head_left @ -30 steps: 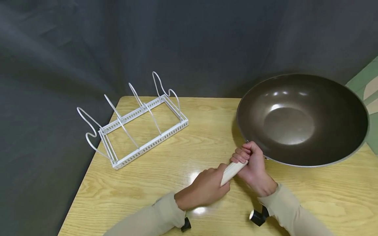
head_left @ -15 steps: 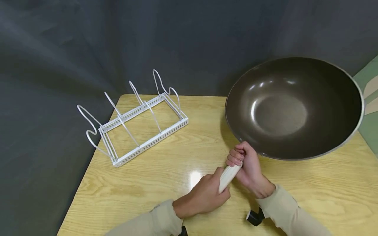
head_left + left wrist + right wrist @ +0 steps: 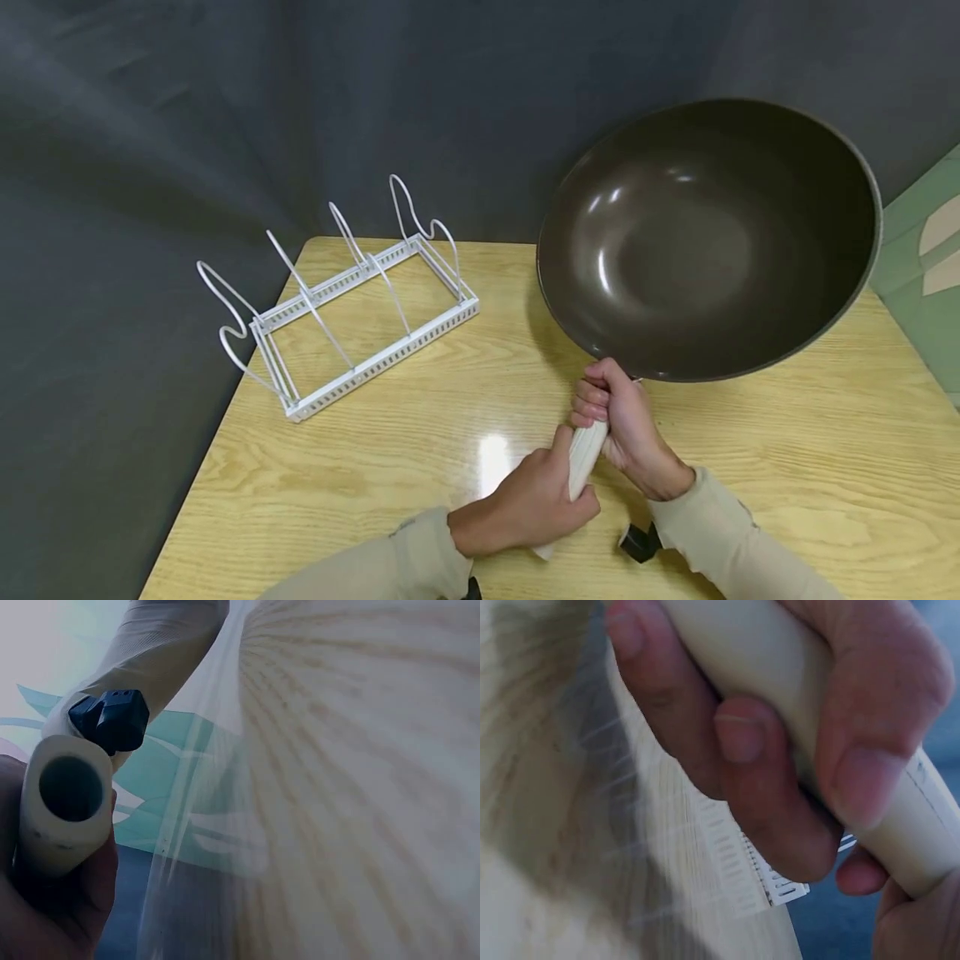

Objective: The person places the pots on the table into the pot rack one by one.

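A large dark brown wok (image 3: 697, 250) is held above the right part of the table, its inside tilted toward me. My right hand (image 3: 626, 425) grips its pale handle (image 3: 587, 454) close to the pan, fingers curled round it, as the right wrist view also shows around the handle (image 3: 757, 660). Lower on the same handle, my left hand (image 3: 532, 500) holds on with fingers and thumb around it. In the left wrist view the hollow handle end (image 3: 67, 802) sticks out past the left hand (image 3: 67, 907).
On the left of the wooden table (image 3: 337, 467) stands a white rack (image 3: 382, 358) with upright wire dividers. A dark curtain (image 3: 465, 108) hangs behind and to the left. Green patterned material (image 3: 926, 267) borders the right edge.
The wok has risen and swung to the left, and its opening tilts more toward me. Both hands keep hold of the handle, which now points more steeply down. The rack stays put.
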`<move>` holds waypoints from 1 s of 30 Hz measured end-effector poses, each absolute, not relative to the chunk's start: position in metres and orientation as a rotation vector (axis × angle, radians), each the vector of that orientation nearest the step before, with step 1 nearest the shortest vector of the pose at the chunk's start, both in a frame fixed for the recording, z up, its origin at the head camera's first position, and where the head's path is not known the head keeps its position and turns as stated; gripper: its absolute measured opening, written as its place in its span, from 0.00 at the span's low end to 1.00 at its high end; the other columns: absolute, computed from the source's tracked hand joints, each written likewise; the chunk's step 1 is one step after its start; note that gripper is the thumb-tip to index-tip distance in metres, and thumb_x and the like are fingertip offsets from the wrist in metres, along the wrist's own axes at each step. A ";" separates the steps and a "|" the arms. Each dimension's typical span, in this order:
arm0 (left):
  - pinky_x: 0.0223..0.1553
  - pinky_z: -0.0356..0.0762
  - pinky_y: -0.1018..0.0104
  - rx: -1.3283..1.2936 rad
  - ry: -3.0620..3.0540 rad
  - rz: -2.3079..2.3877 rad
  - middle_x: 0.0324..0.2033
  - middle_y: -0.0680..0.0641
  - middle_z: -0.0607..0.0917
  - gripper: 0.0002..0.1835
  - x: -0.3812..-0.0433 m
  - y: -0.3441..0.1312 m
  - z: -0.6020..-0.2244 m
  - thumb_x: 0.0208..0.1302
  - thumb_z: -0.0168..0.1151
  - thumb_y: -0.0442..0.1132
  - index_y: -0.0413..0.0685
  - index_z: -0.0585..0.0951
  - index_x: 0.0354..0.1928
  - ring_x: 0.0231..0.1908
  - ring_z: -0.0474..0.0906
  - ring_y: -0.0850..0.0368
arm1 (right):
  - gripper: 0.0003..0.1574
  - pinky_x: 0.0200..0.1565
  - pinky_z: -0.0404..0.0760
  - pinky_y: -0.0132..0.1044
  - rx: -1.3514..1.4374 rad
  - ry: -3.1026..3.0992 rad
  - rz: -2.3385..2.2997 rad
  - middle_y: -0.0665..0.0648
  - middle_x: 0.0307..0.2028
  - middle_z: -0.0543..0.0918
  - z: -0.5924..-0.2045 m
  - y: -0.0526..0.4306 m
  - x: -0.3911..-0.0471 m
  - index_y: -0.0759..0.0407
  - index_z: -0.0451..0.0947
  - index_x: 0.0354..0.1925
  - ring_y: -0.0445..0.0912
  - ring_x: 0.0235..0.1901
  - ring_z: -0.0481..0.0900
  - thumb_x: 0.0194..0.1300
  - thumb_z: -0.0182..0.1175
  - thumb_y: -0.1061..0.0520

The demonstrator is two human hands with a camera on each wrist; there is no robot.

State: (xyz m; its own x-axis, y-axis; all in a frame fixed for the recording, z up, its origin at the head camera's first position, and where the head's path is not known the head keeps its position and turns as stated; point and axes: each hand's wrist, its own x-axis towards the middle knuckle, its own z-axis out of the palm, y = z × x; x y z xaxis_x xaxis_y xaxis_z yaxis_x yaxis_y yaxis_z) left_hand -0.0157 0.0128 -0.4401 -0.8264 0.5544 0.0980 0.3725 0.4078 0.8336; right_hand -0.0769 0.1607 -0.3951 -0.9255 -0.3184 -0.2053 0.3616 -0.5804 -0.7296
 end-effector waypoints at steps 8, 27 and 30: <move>0.10 0.67 0.77 0.894 2.326 1.490 0.18 0.59 0.69 0.33 -0.019 0.018 -0.444 0.58 0.58 0.35 0.40 0.58 0.64 0.11 0.63 0.76 | 0.23 0.18 0.64 0.24 -0.124 1.272 -2.409 0.47 0.16 0.52 -0.394 0.162 -0.081 0.52 0.50 0.21 0.36 0.14 0.54 0.74 0.36 0.65; 0.28 0.76 0.75 0.772 2.051 1.807 0.31 0.57 0.73 0.32 -0.004 0.014 -0.451 0.64 0.65 0.36 0.45 0.59 0.64 0.26 0.71 0.71 | 0.21 0.19 0.63 0.24 -0.338 1.300 -2.182 0.47 0.15 0.53 -0.392 0.147 -0.077 0.53 0.52 0.22 0.34 0.14 0.58 0.72 0.40 0.66; 0.30 0.78 0.74 0.778 2.039 1.838 0.33 0.57 0.73 0.32 -0.002 0.014 -0.450 0.65 0.66 0.35 0.46 0.59 0.65 0.27 0.71 0.71 | 0.20 0.19 0.61 0.25 -0.358 1.312 -2.164 0.47 0.15 0.52 -0.389 0.145 -0.076 0.53 0.52 0.22 0.34 0.14 0.57 0.71 0.41 0.66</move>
